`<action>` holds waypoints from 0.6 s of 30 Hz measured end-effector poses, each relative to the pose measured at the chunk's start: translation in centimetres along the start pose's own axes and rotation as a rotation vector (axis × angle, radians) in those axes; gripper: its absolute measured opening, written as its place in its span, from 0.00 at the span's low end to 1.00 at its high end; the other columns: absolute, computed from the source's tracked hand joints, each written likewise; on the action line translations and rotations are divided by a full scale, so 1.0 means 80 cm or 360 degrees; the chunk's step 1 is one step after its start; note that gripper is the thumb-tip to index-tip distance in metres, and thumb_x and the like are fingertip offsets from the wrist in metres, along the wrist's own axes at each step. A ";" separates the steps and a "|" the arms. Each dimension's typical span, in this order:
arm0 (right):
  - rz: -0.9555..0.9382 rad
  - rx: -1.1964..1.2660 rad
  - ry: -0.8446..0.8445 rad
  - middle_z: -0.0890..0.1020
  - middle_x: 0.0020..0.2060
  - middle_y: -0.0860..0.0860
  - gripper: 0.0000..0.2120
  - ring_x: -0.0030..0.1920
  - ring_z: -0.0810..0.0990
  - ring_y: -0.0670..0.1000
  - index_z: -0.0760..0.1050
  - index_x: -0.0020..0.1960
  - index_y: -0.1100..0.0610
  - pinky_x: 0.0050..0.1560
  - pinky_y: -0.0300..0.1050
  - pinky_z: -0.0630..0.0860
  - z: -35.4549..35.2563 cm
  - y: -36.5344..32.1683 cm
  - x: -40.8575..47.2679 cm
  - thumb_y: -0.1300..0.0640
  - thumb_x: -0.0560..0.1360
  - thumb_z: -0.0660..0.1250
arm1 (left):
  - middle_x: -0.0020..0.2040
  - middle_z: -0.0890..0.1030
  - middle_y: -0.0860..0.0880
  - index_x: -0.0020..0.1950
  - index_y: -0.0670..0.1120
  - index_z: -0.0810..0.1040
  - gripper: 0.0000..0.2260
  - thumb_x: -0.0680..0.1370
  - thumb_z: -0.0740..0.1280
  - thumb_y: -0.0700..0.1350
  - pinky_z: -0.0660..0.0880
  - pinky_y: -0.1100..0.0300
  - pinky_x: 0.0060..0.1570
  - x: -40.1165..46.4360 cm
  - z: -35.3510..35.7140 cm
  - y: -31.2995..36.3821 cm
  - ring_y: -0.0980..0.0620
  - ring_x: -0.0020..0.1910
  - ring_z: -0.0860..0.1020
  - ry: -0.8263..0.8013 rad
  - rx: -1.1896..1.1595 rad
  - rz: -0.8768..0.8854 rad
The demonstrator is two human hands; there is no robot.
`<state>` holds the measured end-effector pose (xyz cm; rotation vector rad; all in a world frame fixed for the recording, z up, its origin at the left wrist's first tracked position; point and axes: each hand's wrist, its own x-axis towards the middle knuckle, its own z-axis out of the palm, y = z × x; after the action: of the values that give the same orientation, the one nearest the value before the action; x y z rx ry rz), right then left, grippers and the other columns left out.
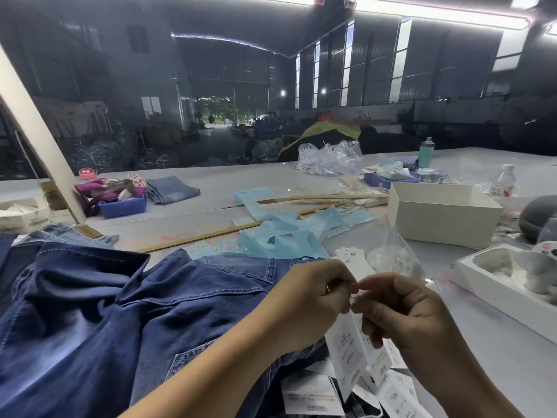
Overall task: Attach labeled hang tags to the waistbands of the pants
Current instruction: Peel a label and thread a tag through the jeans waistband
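While the pants [126, 315] lie heaped on the counter [470, 351] at the left, a bundle of white tags [355, 348] is held up just to their right, above loose tags scattered at the near edge. The left hand [310, 300] is curled, its fingertips pinched at the top of the tags; the right hand [404, 312] is likewise curled and meets it there, thumb and forefinger closed on the same spot. What is pinched between them, perhaps a fastener or string, is too small to be made out. No tag is seen joined to a waistband. Slippage is judged the main risk: the pinch is fine, so the bundle could be dropped among the loose tags below, or the fastener lost. A box [443, 212] stands well apart at the right.
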<state>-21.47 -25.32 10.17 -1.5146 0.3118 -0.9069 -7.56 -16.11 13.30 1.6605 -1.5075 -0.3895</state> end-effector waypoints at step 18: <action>0.0022 0.0202 0.0065 0.80 0.30 0.60 0.17 0.29 0.77 0.54 0.83 0.41 0.59 0.29 0.41 0.76 -0.002 0.008 0.001 0.53 0.55 0.81 | 0.39 0.79 0.60 0.47 0.53 0.84 0.04 0.76 0.72 0.45 0.70 0.70 0.35 -0.018 0.004 -0.006 0.59 0.35 0.76 0.0306 0.0195 0.0193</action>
<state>-21.29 -25.58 9.57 -1.3773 0.2885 -0.9308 -7.77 -14.92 12.34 1.6401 -1.5025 -0.0710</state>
